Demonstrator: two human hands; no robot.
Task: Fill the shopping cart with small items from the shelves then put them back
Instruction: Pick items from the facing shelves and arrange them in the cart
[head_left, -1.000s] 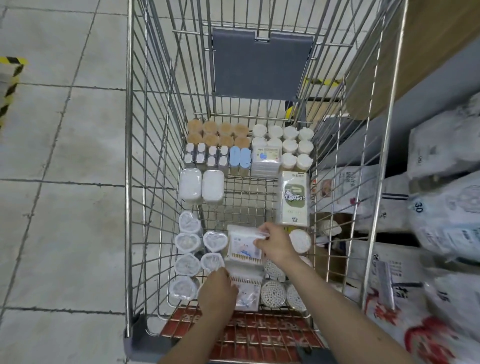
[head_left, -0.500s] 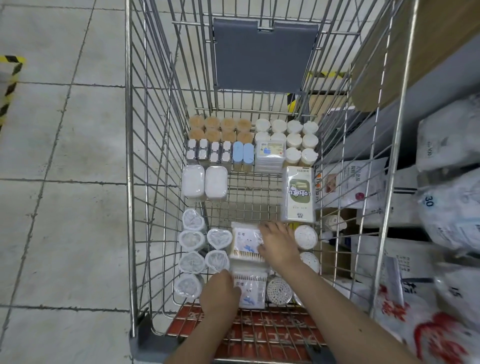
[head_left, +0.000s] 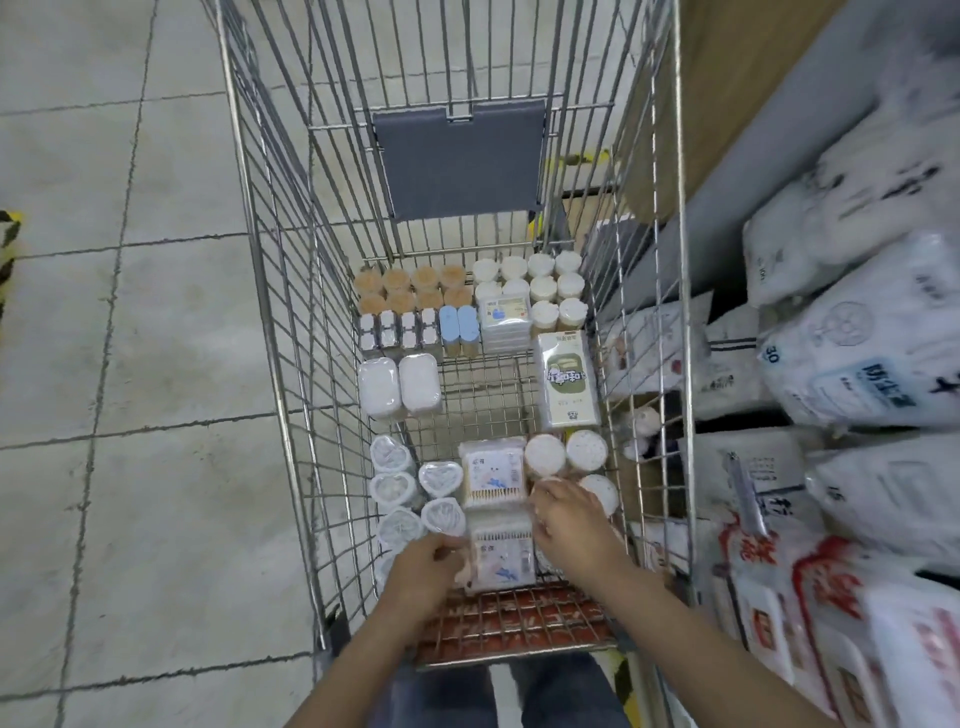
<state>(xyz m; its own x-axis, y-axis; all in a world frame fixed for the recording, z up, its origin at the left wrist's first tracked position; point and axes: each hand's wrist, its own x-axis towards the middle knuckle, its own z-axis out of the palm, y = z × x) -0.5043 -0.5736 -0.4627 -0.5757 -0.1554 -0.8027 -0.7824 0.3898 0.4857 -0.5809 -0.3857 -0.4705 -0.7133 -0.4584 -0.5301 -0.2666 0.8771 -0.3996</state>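
Note:
The wire shopping cart (head_left: 291, 364) holds rows of small items. Both my hands are low at its near end. My left hand (head_left: 423, 571) grips the left edge of the near cotton-swab pack (head_left: 503, 558). On that pack's right side lies my right hand (head_left: 569, 514), fingers curled at its upper right corner, over round white tubs. A second cotton-swab pack (head_left: 492, 473) lies flat just beyond, free of both hands. Heart-shaped clear boxes (head_left: 415, 493) sit to the left and round white tubs (head_left: 565, 453) to the right.
Further in stand a green-and-white box (head_left: 567, 379), two white oblong boxes (head_left: 400, 384), and rows of tan and white lidded jars (head_left: 467, 283) at the far end. Shelves with white plastic bags (head_left: 852, 353) are close on the right. Tiled floor (head_left: 130, 364) lies left.
My right hand let go of the far swab pack, which now lies flat, and drew back to the near pack. My left hand stayed on the near pack. The camera tilted and pulled back.

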